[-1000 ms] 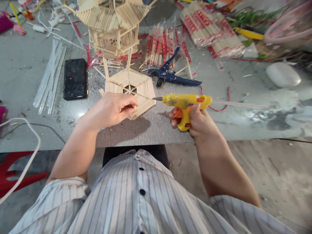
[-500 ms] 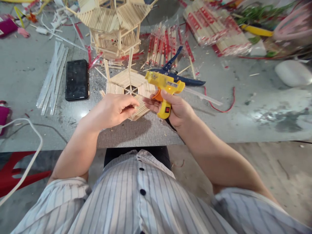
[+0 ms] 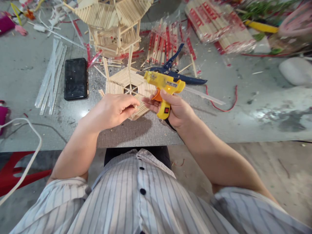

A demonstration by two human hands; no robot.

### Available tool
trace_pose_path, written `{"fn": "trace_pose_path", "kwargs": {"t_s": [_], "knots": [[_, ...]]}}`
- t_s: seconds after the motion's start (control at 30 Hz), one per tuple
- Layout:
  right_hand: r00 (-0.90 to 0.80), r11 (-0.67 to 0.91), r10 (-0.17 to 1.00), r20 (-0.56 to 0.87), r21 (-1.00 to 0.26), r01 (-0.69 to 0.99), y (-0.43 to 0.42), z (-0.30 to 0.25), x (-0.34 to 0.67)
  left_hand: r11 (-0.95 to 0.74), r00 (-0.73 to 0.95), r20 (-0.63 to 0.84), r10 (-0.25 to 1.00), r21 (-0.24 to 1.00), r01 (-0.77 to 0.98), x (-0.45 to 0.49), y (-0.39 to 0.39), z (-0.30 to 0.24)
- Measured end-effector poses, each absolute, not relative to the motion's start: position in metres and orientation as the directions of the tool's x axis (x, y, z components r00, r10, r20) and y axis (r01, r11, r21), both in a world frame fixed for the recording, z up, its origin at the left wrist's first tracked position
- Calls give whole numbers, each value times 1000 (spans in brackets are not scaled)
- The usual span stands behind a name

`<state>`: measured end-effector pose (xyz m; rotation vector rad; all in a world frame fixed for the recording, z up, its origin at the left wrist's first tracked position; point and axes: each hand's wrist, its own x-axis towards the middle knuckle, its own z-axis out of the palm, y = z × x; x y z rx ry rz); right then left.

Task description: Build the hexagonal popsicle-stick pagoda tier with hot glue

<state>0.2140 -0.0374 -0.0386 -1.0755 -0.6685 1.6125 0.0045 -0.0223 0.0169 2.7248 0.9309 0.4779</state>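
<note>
My right hand (image 3: 179,110) is wrapped round the grip of a yellow hot glue gun (image 3: 165,83). Its orange trigger lies by the fingers, a small light glows on its body, and a clear glue stick (image 3: 204,96) sticks out of the back. The nozzle points left. My left hand (image 3: 114,110) is closed in a pinch; a tiny pale tip shows at the fingertips, too small to name. Below both hands lies a hexagonal panel of thin wooden sticks (image 3: 118,78), with short stick posts standing at its corners. My left hand covers part of it.
Behind the panel stands a tiered stick-built pavilion (image 3: 114,35). Blue cutters (image 3: 170,70) lie behind the glue gun, near red-and-white wrapped chopsticks (image 3: 163,42). At left are a black phone (image 3: 75,79) and loose glue sticks (image 3: 51,78). A white cable (image 3: 36,149) hangs over the table edge.
The camera view has shifted slightly. Both hands stay nearly where they were, the right still holding the glue gun and the left still pinched.
</note>
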Motion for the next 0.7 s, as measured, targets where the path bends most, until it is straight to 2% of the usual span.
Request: {"fn": "trace_pose_path", "kwargs": {"t_s": [0.7], "knots": [[-61, -297, 952, -301, -855, -424, -37, -40, 215, -778, 747, 241, 620, 307, 548, 2, -23, 16]]}}
